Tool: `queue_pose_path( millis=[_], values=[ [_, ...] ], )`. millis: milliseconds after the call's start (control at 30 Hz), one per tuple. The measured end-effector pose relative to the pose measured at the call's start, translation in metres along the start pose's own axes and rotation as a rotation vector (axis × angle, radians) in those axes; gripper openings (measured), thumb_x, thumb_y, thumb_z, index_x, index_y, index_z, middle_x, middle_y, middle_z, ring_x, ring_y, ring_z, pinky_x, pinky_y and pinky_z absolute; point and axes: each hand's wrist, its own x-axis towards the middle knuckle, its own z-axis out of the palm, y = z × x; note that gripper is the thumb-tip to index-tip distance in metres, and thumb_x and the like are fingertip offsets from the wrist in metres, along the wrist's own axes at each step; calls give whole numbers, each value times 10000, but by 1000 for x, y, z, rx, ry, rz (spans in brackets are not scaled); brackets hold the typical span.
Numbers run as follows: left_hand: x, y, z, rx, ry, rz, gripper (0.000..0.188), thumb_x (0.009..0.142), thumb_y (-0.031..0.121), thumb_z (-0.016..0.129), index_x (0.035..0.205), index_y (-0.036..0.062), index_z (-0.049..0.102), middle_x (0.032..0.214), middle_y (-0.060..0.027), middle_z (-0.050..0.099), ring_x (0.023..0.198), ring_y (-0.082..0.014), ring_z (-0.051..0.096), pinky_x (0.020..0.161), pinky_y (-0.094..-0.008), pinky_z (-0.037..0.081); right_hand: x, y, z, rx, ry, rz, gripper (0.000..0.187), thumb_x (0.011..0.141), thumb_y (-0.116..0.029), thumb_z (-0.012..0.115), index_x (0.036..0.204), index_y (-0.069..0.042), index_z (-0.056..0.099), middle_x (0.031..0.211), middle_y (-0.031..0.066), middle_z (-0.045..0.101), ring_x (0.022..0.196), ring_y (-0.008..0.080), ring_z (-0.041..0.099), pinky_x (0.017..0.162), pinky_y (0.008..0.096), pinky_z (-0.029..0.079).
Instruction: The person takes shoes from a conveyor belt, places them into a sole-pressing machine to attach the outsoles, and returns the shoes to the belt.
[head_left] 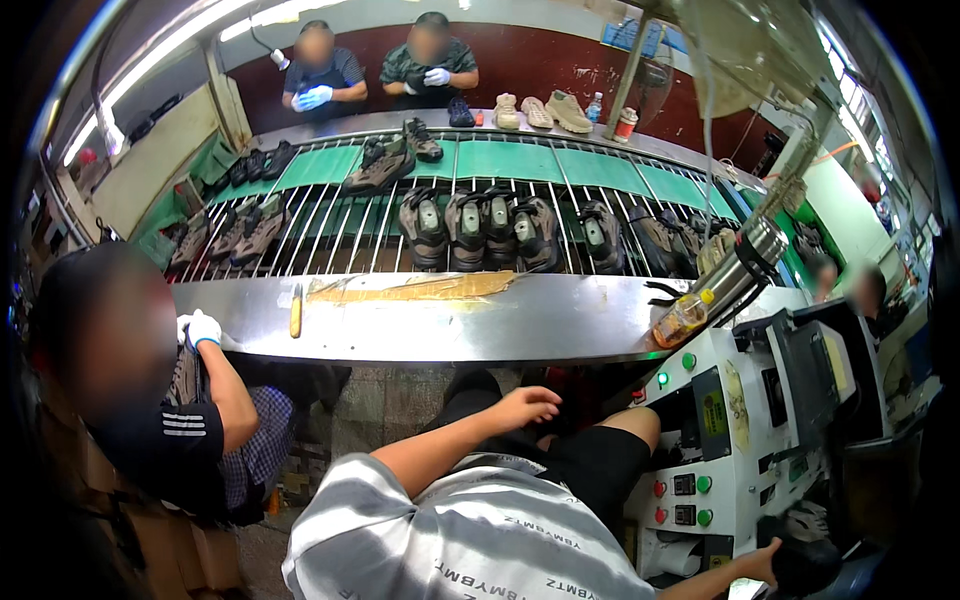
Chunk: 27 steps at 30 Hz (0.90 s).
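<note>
Seen from the head camera, looking down, a person in a grey-and-white striped shirt and black shorts sits at a steel workbench point(560, 320) that runs beside a slatted conveyor rack point(330, 235). The left hand point(525, 405) rests on the lap, fingers loosely curled and holding nothing. The right hand point(762, 562) reaches low to the right and touches a dark shoe point(805, 560) sitting at the foot of a white machine point(745, 430) with red and green buttons; whether its fingers are closed round the shoe cannot be told, as the view there is dark and cut by the edge. A row of grey-brown shoes point(480, 228) waits on the rack well apart from both hands, with more pairs farther left and right, so much footwear appears untouched and only one shoe seems to be at the machine. A metal flask point(735, 272) and a small bottle of yellow liquid point(682, 320) lie on the bench near the machine. A co-worker's white-gloved hand point(203, 328) rests at the left end of the bench, and two more gloved people stand across the rack.
</note>
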Motion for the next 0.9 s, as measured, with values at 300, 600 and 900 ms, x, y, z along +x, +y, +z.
queue_pose_path(
  millis=[300, 600, 900],
  values=[
    [0, 83, 25, -212, -317, 438, 864, 789, 311, 782, 1458, 38, 310, 1379, -150, 479, 1237, -267, 506, 1028, -402, 434, -300, -232, 14, 1162, -1406, 1139, 691, 664, -284, 515, 1279, 31, 525, 1227, 194, 589, 1082, 354, 595, 951, 469, 489],
    [-88, 120, -198, -495, 1011, 795, 473, 752, 47, 700, 1190, 15, 523, 1070, -106, 597, 940, -210, 614, 840, -332, 524, -555, -470, -8, 858, -2790, 245, 649, 833, -65, 653, 1420, -22, 379, 1326, 119, 518, 1228, 234, 476, 1025, 360, 402],
    [-57, 79, -351, 720, 1684, 402, 552, 688, 210, 715, 1176, 8, 558, 1265, -198, 566, 1166, -380, 531, 995, -441, 420, -678, -403, 27, 621, -2673, -196, 344, 826, -102, 660, 1154, -1, 628, 1121, 106, 656, 1019, 192, 617, 868, 326, 499]
  ],
)
